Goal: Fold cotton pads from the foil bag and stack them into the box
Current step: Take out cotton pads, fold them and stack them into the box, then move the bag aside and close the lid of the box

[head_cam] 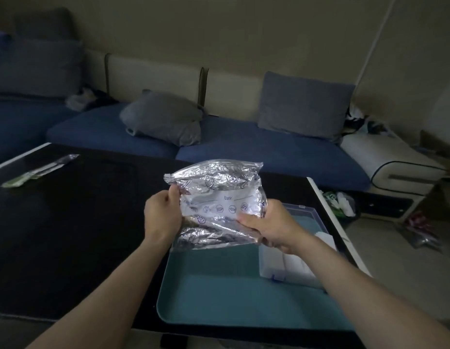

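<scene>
Both hands gripping foil bag [216,205], left hand [159,212] pinching edge, right hand [266,227] clasping side

home living room, blue sofa [256,144], cushions [166,117]

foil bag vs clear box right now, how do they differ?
The foil bag is crinkled, shiny and opaque; the clear box is rigid and see-through. The bag is held up off the tray, left hand at its left edge and right hand at its lower right; the box rests on the tray, lid open. Both sit over the tray's right side.
</scene>
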Available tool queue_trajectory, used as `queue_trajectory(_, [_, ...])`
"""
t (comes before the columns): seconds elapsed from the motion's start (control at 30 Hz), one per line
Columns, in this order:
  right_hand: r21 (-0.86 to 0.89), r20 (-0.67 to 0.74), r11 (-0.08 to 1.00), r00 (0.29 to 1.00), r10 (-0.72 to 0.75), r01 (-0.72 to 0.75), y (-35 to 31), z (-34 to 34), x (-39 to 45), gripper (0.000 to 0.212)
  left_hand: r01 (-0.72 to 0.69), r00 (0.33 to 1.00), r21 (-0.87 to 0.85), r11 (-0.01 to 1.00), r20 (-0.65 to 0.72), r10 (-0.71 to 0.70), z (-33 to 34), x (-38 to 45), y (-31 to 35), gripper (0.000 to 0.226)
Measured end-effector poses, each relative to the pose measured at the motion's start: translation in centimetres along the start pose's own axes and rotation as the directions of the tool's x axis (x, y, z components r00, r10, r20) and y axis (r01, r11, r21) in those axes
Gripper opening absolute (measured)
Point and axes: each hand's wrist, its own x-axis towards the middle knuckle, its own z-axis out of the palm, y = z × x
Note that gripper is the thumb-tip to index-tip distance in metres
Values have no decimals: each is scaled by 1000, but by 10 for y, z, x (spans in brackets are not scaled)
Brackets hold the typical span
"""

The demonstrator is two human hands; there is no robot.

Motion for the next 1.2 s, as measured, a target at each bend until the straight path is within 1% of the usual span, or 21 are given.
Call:
queue_trajectory(0.1, [-26,-26,1000,1000,-12,11,2,-10,9,28,-10,1000,83,997,13,9,15,10,7,49])
queue_trajectory(0.17, [42,-123,999,992,-28,33,4,-14,20,26,7,999,155,988,45,-14,24,23,15,47])
queue_trajectory(0.23, [66,-199,996,979,-40,54,6,-18,37,24,88,986,143,986,130,-106,39,43,18,52])
queue_trajectory(0.3, [78,-183,997,983,-9,24,13,-24,62,25,173,951,94,980,242,-191,61,59,17,48])
queue_trajectory(0.33, [64,-177,998,984,6,5,15,-27,74,28,171,951,96,981,243,-190,69,65,18,43])
queue_trajectory(0.37, [4,-228,1000,974,8,-7,19,-34,86,33,162,962,115,980,204,-183,78,71,18,39])
queue_trajectory(0.4, [-86,-347,996,938,-12,-19,22,-47,97,35,156,975,132,979,140,-175,86,78,17,36])
queue_trajectory(0.43, [-155,-488,988,871,-57,-23,28,-63,109,33,166,981,144,976,79,-179,94,87,15,36])
queue_trajectory(0.47, [-197,-569,980,817,-92,-27,33,-78,113,28,188,980,139,972,37,-194,98,92,12,38])
queue_trajectory(0.5, [-243,-583,968,806,-99,-57,42,-95,117,27,193,980,139,971,20,-197,104,99,9,37])
queue_trajectory(0.57, [-416,-453,888,892,-16,-195,66,-126,128,49,206,977,169,964,19,-212,120,105,2,32])
queue_trajectory(0.6, [-497,-365,828,928,73,-261,78,-138,132,58,211,975,186,960,27,-219,131,106,-5,27])
queue_trajectory(0.7, [-606,-216,709,933,288,-360,101,-155,141,71,242,958,247,938,92,-272,153,110,-19,25])
queue_trajectory(0.77, [-682,-198,637,930,311,-358,107,-163,144,73,211,948,357,910,153,-279,161,112,-28,34])
queue_trajectory(0.83, [-773,-224,527,929,293,-353,113,-167,146,69,133,946,477,869,199,-254,167,113,-36,41])
queue_trajectory(0.9, [-822,-259,443,928,268,-357,120,-171,147,53,83,949,536,840,215,-231,171,114,-39,41])
queue_trajectory(0.93, [-819,-280,443,928,245,-364,123,-173,146,40,80,952,552,830,203,-227,172,114,-40,39])
queue_trajectory(0.97, [-796,-306,474,926,221,-376,126,-177,145,25,84,958,555,827,183,-221,172,114,-39,37])
queue_trajectory(1.0, [-761,-324,531,928,186,-372,128,-180,143,19,109,961,541,834,157,-228,172,116,-40,35])
queue_trajectory(1.1, [-628,-357,728,933,47,-277,126,-194,133,20,199,960,453,869,90,-267,172,117,-42,36])
queue_trajectory(1.2, [-502,-326,856,943,-59,-120,111,-201,117,24,150,962,498,854,127,-243,173,113,-43,34])
